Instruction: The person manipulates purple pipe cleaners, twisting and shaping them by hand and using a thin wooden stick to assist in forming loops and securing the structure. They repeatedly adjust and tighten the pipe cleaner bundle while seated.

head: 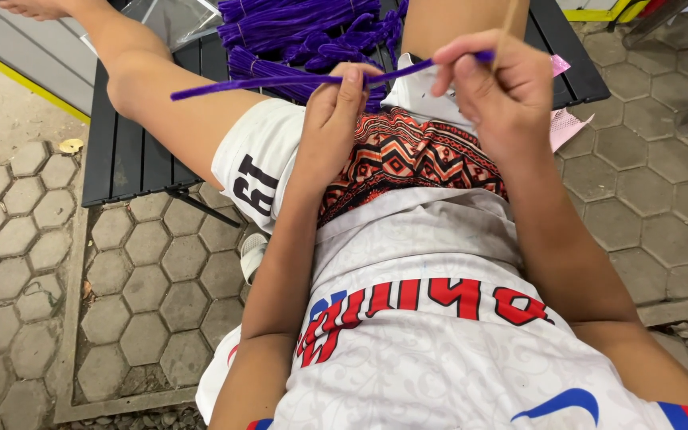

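I take the purple fuzzy wire as my landmark; it runs in a shallow slant across the upper middle of the view, its free end poking out over the bare thigh on the left. Below that end lies the black slatted desk, and beneath the desk the grey hexagon paving.

Moving right along the wire, I see my left hand rising from the lap with the wrist bent back and the forearm coming straight up from below; thumb and forefinger are pinched on the wire near its middle, the other fingers curled under it. Behind the wire, on the desk, sits a heap of purple wires. Under the wire lies a cloth with an orange and black zigzag pattern.

Further right, my right hand is clenched around the wire's other end, knuckles toward me, and a thin wooden stick stands up out of the same grip. Right of that hand, pink scraps lie at the desk's edge.
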